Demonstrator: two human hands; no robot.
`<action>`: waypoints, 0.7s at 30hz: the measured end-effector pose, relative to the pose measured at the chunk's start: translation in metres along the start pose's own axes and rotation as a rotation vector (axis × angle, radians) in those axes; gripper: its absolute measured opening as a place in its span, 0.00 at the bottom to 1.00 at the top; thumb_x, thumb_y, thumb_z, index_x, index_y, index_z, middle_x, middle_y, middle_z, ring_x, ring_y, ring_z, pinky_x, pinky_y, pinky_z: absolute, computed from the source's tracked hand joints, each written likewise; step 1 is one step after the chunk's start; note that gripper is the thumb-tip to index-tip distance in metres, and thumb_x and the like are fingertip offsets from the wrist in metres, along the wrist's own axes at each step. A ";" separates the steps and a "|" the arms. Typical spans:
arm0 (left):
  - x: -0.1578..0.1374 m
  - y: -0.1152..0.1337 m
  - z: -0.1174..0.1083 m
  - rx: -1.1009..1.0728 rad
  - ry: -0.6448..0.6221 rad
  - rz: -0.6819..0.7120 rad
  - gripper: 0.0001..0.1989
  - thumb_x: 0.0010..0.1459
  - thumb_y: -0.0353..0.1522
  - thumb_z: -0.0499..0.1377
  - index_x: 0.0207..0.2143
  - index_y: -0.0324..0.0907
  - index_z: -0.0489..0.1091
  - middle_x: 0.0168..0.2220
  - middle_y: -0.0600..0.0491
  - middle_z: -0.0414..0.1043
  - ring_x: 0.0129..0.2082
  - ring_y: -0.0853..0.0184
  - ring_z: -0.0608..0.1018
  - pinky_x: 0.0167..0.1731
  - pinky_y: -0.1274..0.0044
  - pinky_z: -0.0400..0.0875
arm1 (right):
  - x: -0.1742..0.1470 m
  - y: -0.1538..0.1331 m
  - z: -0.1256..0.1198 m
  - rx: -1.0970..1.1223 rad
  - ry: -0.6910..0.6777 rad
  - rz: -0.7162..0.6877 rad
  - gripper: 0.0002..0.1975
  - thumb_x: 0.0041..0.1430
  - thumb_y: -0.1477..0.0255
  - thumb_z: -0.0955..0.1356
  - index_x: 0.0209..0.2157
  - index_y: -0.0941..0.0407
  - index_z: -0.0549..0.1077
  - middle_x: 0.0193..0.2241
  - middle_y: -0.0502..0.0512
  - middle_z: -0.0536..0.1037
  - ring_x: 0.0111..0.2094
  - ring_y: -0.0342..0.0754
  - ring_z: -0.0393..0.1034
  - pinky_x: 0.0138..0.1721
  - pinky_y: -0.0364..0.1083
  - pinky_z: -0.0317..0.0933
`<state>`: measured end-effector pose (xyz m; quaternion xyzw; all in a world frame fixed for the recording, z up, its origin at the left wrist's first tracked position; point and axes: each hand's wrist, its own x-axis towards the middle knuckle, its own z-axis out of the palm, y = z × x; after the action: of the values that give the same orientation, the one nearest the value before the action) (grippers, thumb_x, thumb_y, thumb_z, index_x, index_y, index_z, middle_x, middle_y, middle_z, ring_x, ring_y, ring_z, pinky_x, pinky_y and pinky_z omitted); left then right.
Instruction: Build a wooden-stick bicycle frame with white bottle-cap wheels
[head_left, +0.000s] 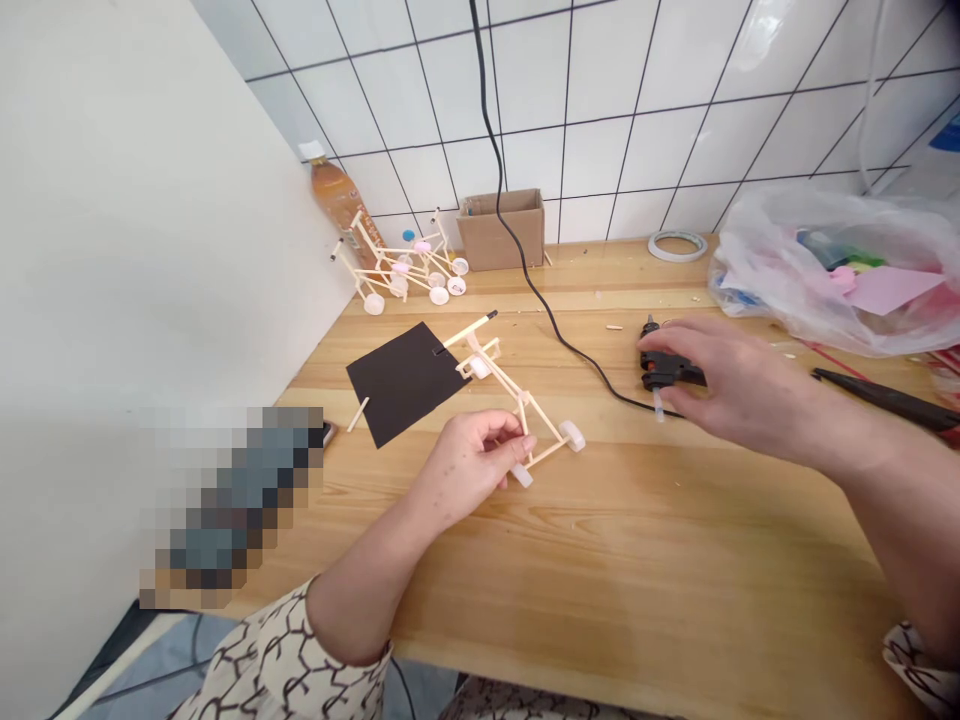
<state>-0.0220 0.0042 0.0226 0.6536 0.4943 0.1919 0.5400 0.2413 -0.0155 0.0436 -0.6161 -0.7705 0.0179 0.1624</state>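
My left hand (pixel 480 455) is closed around a thin wooden stick of a small tricycle model (pixel 510 378), close to one of its white rear wheels. The model rests at a slant, its handlebar end pointing away over a black square sheet (pixel 401 385). On the right, my right hand (pixel 727 385) is over a black hot glue gun (pixel 660 368), index finger and thumb on either side of its body. A clear glue stick (pixel 658 405) pokes out of the gun's back end. The gun's handle is partly hidden under my palm.
Several similar stick models (pixel 405 270) stand at the back left beside a drink bottle (pixel 341 200). Behind are a cardboard box (pixel 502 235) and a tape roll (pixel 677 246). A black cable (pixel 536 290) crosses the table. A plastic bag (pixel 832 270) lies right; a blurred-out object (pixel 240 500), left.
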 end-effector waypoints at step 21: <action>0.000 -0.003 -0.001 -0.001 -0.014 0.015 0.10 0.54 0.34 0.57 0.24 0.37 0.67 0.23 0.55 0.70 0.17 0.77 0.69 0.19 0.84 0.64 | 0.007 0.033 0.015 -0.344 -0.366 0.294 0.19 0.53 0.80 0.60 0.47 0.63 0.66 0.45 0.68 0.68 0.42 0.58 0.67 0.34 0.48 0.58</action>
<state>-0.0237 0.0046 0.0200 0.6582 0.4854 0.1915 0.5426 0.2670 0.0017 0.0235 -0.7261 -0.6813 0.0212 -0.0903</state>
